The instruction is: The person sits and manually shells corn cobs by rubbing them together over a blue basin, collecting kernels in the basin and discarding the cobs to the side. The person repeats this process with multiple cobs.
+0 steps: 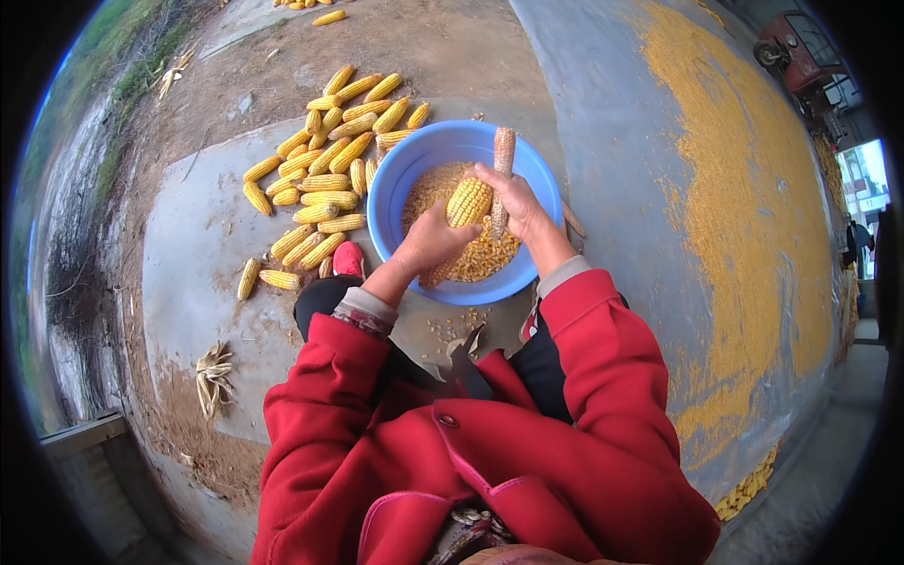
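A blue plastic basin [452, 297] stands on the ground between my feet, with loose corn kernels [487, 260] inside. Over it, my left hand [436, 238] grips a yellow ear of corn [469, 203] that still bears kernels. My right hand [521, 201] is around a mostly bare corn cob [503, 150], which sticks out above and below the fingers. The right thumb reaches across to the top of the yellow ear. Part of a reddish cob [436, 274] shows in the basin below my left hand.
A heap of yellow ears [328, 157] lies left of the basin, close to my red shoe [348, 259]. Dry husks [213, 380] lie further left. Kernels [734, 233] are spread over a grey sheet [607, 162] at right. A red vehicle [801, 53] stands at the far right.
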Available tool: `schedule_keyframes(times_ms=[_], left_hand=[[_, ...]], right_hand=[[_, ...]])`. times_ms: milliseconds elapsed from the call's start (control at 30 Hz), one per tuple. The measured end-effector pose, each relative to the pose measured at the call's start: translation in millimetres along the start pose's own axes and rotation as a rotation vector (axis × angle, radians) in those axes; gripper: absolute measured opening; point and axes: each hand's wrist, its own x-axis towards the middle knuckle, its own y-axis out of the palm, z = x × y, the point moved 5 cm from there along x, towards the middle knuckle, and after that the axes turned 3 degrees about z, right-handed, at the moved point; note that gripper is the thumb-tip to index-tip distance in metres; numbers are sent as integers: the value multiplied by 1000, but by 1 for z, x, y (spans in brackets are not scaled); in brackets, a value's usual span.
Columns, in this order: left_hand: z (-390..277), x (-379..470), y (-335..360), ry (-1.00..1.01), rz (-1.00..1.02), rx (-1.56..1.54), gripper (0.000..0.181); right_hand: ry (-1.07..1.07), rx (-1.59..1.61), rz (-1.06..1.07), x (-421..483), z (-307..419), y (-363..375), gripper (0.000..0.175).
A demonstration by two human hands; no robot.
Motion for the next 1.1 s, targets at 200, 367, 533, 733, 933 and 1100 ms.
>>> schedule_keyframes(times_ms=[200,367,533,733,933,1100], left_hand=[[-7,-1,-4,-58,-39,326,66],[-17,-7,-3,34,-135,478,63],[-19,-6,2,2,-158,577,58],[-14,-3,5,-126,-106,584,62],[-14,-3,9,-124,-116,602,62],[-13,-3,11,-112,-123,614,62]], right_hand=[[-3,-123,67,-1,9,9,36],[-156,-519,-40,3,10,12,31],[-226,-679,-132,10,8,4,36],[-239,-536,-201,14,0,-1,34],[-226,-401,-195,9,1,0,31],[-135,-375,-206,9,1,-6,24]])
